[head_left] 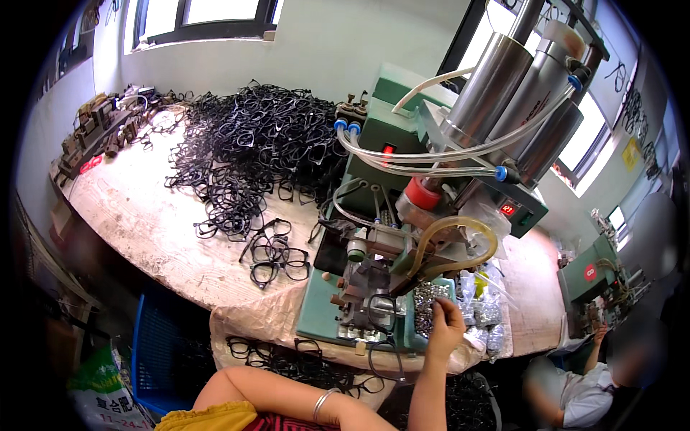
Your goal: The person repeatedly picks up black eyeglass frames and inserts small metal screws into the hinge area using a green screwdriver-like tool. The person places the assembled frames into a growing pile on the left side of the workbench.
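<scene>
My right hand [447, 327] is over the right part of a green tray of small metal parts [425, 305]. Its thumb and fingertips are pinched together; whatever lies between them is too small to make out. My left forearm [287, 395], with a silvery bracelet, crosses the lower edge, and the hand itself is out of the picture. Just left of the tray, a black eyeglass frame [387, 359] hangs at the front of the green machine's metal fixture [359, 294]. More black frames [287, 359] lie below the table's front edge.
A big heap of black eyeglass frames [266, 136] covers the table's back. Several loose ones [277, 258] lie nearer. Steel cylinders [492, 86] and clear hoses [424, 161] rise above the machine. Small plastic bags [489, 312] lie right of the tray. A co-worker [589, 391] sits at right; a blue basket [154, 345] stands at left.
</scene>
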Demonstrator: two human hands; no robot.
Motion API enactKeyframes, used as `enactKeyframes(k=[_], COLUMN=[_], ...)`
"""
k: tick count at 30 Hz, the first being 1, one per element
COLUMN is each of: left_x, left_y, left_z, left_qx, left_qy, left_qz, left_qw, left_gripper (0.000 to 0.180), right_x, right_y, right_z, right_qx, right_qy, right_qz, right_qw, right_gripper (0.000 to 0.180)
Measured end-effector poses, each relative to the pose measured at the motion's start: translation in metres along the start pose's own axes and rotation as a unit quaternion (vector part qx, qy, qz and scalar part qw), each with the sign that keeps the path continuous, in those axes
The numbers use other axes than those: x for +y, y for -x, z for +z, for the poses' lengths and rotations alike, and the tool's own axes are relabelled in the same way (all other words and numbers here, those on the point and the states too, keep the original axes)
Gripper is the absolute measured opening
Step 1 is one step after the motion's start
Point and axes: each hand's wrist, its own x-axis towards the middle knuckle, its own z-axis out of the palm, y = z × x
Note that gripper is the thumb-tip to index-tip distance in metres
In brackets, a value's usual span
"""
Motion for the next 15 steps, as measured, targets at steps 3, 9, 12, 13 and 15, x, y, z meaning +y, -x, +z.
enactKeyframes(k=[3, 9, 12, 13, 15], left_x=[0.009, 0.05, 0.045, 0.045, 0.046], left_y=[-0.002, 0.018, 0.113, 0.151, 0.172], left_z=[-0.001, -0.059, -0.106, -0.111, -0.115], left_qx=[-0.031, -0.133, 0.079, 0.257, 0.593], left_qy=[-0.099, -0.049, 0.172, 0.194, -0.036], left_qz=[0.038, 0.1, 0.007, -0.005, -0.144], left_qw=[0.994, 0.985, 0.982, 0.947, 0.791], left_gripper=[0.049, 0.047, 0.04, 0.03, 0.015], right_x=[-0.017, -0.008, 0.0, 0.014, 0.01], right_y=[0.003, -0.003, 0.001, 0.005, 0.019], right_z=[0.012, 0.0, -0.015, -0.022, -0.04], right_qx=[-0.011, -0.012, -0.007, 0.02, 0.053], right_qy=[-0.061, -0.043, -0.024, 0.012, 0.111], right_qz=[0.027, 0.041, 0.056, 0.022, -0.044], right_qw=[0.998, 0.998, 0.998, 0.999, 0.992], right_gripper=[0.012, 0.011, 0.011, 0.011, 0.011])
